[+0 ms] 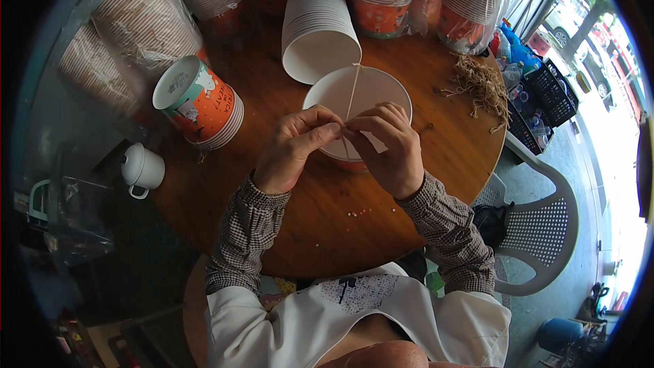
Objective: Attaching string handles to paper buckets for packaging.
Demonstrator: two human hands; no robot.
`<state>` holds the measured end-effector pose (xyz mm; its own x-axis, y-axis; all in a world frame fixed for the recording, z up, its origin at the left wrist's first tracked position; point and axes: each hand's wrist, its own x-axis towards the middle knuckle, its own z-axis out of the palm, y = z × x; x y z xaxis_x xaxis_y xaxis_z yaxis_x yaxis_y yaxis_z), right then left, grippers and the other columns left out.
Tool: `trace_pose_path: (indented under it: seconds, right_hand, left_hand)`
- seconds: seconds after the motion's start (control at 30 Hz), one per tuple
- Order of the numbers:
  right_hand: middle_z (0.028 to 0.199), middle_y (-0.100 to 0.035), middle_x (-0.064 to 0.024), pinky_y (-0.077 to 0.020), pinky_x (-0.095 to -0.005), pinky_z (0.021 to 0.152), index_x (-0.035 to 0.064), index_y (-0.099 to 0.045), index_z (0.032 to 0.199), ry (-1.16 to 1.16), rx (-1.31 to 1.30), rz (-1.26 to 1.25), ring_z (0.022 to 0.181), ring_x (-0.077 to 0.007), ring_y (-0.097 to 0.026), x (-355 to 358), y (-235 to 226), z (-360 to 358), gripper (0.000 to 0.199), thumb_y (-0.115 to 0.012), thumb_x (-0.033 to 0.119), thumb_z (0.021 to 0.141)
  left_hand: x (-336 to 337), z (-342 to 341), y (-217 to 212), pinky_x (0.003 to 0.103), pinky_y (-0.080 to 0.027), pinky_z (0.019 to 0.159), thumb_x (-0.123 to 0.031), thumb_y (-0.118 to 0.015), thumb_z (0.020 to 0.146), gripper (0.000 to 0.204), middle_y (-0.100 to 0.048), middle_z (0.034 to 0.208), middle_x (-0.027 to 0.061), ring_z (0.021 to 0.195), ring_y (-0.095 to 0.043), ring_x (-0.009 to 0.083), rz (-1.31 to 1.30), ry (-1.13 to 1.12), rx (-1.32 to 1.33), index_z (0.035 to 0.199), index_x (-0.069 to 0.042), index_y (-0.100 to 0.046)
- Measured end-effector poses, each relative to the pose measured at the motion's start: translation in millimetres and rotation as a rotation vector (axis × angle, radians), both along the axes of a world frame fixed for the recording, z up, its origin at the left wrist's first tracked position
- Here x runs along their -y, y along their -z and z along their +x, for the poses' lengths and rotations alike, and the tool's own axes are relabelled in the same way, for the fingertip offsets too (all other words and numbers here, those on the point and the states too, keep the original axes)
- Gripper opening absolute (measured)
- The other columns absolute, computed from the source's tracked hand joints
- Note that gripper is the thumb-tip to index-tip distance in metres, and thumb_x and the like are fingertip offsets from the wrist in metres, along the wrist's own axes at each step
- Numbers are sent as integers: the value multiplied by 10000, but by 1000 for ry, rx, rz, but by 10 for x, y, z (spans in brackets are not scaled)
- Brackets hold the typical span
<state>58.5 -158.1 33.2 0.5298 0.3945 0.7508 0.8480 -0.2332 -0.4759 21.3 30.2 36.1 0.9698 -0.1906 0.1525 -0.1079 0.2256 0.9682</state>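
Pinching one cord (352, 95) over one bucket (393, 93): left fingers (321, 136), right fingers (371, 124).

Between the left hand (296, 144) and right hand (390, 144) ran matt fibre cord (353, 92), over a smooth, papery white bucket (381, 95). Beneath them, the desk (313, 225) was wood with a soft sheen. Right of the right hand, twine (485, 92) looked rough; left of the left hand, a mug (148, 165) shone like enamel, with glossy, crinkled plastic wrap (146, 20) beyond.
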Motion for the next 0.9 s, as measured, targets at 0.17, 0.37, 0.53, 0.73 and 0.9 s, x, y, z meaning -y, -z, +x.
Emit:
trace_pose_path:
  seconds: [0.17,0.37,0.53,0.73,0.9]
  right_hand:
    - [880,-652,-64,-477,-358,792,53,-671,911,59,49,6,854,-243,-609,-9,15,-17,180,-740,28,747]
    - [879,-649,-43,-476,-357,781,76,-670,933,-17,-75,70,846,-246,-605,5,6,-7,185,-726,72,756]
    - [875,-657,-67,-516,-337,746,46,-662,929,-33,-226,97,849,-244,-637,46,-16,6,159,-698,23,776]
    - [900,-678,-56,-506,-274,783,12,-645,925,-73,-416,112,865,-129,-645,65,-4,-6,87,-656,3,839]
    - [866,-674,-76,-519,-297,712,24,-627,947,-187,-445,163,801,-178,-664,52,18,79,91,-628,47,859]
  left_hand:
    - [46,1,5,237,-474,850,-148,-579,951,165,-655,921,28,876,-605,78,-28,-23,-53,973,5,-637]
    - [52,-1,24,234,-485,831,-179,-613,943,195,-660,930,27,867,-594,67,39,-33,2,978,12,-636]
    - [110,-3,25,243,-493,803,-152,-671,900,169,-664,924,22,873,-600,76,224,-101,129,981,-6,-643]
    - [135,8,99,245,-524,779,-69,-648,900,111,-681,901,43,850,-641,98,311,-206,282,981,6,-642]
    - [152,-34,43,245,-540,777,-32,-618,908,92,-688,902,54,846,-655,104,273,-177,205,978,27,-631]
